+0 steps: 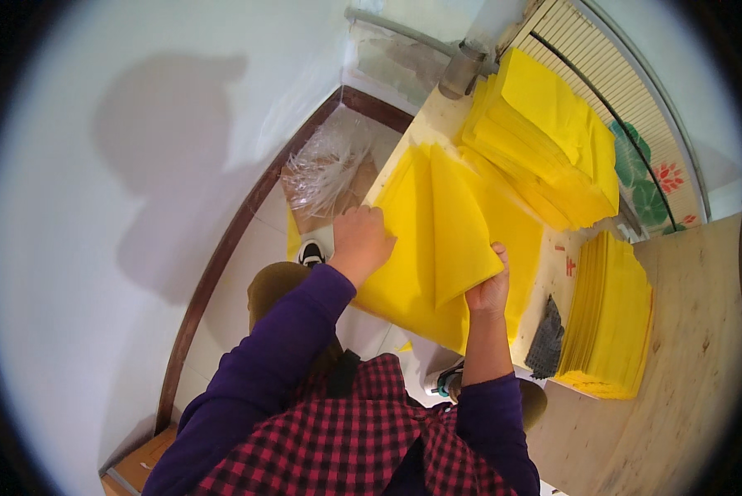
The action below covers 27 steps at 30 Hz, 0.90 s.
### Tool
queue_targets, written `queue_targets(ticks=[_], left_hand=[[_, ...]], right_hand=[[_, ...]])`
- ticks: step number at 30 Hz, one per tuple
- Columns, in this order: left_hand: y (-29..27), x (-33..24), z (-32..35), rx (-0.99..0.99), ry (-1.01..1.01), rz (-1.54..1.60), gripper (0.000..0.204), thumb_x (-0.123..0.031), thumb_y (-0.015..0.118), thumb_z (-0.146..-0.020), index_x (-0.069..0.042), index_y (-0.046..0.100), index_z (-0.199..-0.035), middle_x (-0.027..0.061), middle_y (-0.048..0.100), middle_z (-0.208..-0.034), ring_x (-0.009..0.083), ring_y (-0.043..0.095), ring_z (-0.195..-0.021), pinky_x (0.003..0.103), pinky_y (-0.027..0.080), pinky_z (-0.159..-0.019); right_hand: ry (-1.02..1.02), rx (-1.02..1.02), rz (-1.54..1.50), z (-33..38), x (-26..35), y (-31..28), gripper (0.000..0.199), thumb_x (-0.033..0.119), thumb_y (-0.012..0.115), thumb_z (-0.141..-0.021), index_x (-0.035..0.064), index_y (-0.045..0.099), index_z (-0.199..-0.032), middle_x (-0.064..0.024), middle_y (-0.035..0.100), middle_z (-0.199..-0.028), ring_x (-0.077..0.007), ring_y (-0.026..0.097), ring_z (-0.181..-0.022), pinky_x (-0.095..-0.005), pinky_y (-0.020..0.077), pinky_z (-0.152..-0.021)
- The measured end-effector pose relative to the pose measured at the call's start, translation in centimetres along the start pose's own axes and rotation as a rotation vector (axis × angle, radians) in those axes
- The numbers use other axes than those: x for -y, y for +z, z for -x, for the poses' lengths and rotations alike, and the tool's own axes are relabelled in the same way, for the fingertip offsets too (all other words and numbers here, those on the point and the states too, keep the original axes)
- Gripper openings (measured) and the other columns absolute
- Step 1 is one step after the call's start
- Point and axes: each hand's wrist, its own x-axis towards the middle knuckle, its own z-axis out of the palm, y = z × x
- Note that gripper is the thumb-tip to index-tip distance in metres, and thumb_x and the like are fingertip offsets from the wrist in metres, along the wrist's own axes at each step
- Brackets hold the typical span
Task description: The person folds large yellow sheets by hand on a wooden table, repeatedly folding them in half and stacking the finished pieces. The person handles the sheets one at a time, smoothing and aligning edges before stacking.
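Note:
A yellow cloth sheet (396,256), felt-like and partly folded over, lies across the table's near edge and hangs toward my lap. At its left edge my left hand (363,242) is closed, fingers curled on the cloth. My right hand (492,285) pinches a raised corner of the folded flap (458,231), thumb on top. More yellow cloth spreads flat beneath, to the right of that flap. Just beyond, a tall stack of folded yellow cloth (544,124) stands on the table.
Another yellow stack (609,318) sits at the right, beside a dark grey cloth scrap (544,339). A metal cylinder (463,69) stands at the table's far corner. On the floor at left lies clear plastic wrapping (330,165). The white wall (73,248) closes the left side.

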Motion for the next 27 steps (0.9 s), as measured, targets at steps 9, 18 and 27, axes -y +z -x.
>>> queue_targets(ticks=[9, 18, 27], left_hand=[[0.8, 0.1, -0.5, 0.096, -0.084, 0.1, 0.036, -0.026, 0.072, -0.072, -0.002, 0.058, -0.095, 0.0164, 0.066, -0.085, 0.0343, 0.065, -0.079, 0.044, 0.049, -0.07], [1.7, 0.7, -0.9, 0.023, -0.031, 0.297, 0.022, -0.023, 0.069, -0.074, -0.005, 0.06, -0.083, 0.0156, 0.064, -0.079, 0.0364, 0.062, -0.077, 0.046, 0.047, -0.065], [2.2, 1.8, -1.4, 0.054, -0.035, 0.547, 0.018, -0.019, 0.061, -0.077, -0.002, 0.056, -0.078, 0.0197, 0.06, -0.076, 0.0397, 0.058, -0.076, 0.047, 0.044, -0.064]], right_hand=[[0.006, 0.037, 0.005, 0.1, 0.1, -0.5, 0.005, 0.007, 0.055, -0.089, 0.0084, 0.056, -0.094, -0.0127, 0.065, -0.102, -0.0262, 0.064, -0.092, -0.0394, 0.055, -0.081], [-0.045, 0.026, 0.16, 0.1, 1.0, 0.6, 0.006, 0.004, 0.056, -0.088, 0.0079, 0.056, -0.094, -0.0098, 0.064, -0.099, -0.0234, 0.064, -0.089, -0.0362, 0.0546, -0.079], [-0.272, 0.077, 0.751, 1.1, -1.4, 4.8, 0.021, -0.011, 0.057, -0.079, 0.0048, 0.059, -0.093, -0.0049, 0.061, -0.101, -0.0168, 0.058, -0.098, -0.0292, 0.045, -0.091]])
